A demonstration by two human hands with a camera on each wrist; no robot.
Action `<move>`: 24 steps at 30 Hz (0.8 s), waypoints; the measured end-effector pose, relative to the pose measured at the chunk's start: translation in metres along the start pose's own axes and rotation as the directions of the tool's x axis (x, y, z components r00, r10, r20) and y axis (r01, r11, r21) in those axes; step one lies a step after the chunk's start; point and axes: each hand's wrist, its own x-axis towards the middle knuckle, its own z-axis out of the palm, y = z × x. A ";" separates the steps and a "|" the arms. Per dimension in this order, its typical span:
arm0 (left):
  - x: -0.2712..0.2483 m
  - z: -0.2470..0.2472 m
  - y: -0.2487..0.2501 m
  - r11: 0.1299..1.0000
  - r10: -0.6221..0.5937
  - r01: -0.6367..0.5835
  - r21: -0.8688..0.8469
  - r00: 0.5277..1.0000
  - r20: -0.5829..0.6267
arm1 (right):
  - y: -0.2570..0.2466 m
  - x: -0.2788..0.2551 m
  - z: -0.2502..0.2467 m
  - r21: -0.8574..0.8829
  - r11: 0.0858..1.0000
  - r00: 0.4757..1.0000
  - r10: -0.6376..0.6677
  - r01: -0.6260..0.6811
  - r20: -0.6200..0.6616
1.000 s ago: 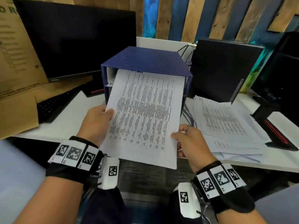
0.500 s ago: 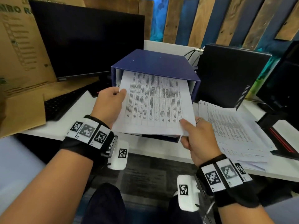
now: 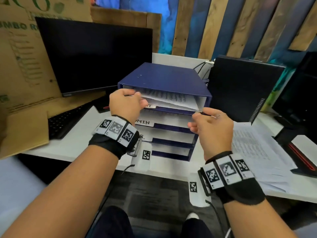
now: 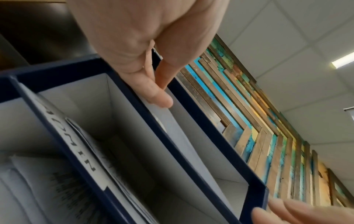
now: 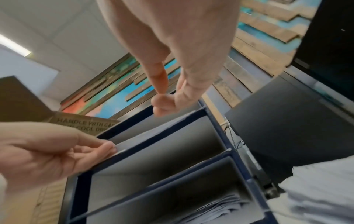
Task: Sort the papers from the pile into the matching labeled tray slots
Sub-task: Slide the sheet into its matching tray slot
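Printed sheet (image 3: 169,98) in tray (image 3: 164,78) top slot (bowed)

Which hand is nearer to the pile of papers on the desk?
Right. The right hand is at the tray's right front corner, beside the pile; the left hand is at the tray's far side.

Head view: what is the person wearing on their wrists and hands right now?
Bare forearms, no sleeves. Each wrist carries a black fabric band topped with white square-patterned black marker tiles, plus a white camera unit bearing another marker and a thin dark cable. The right hand has rings.
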 end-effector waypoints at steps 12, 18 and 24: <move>0.003 0.014 -0.027 0.147 0.290 -0.644 0.750 0.753 0.590 | 0.011 0.026 0.032 -0.783 0.030 0.771 -0.201 0.621 0.604; 0.022 0.023 -0.036 0.072 0.184 -0.669 0.740 0.738 0.650 | 0.024 0.044 0.041 -0.794 0.043 0.785 -0.194 0.606 0.589; 0.018 0.029 -0.032 0.075 0.160 -0.641 0.764 0.764 0.625 | 0.023 0.046 0.041 -0.786 0.092 0.785 -0.191 0.612 0.589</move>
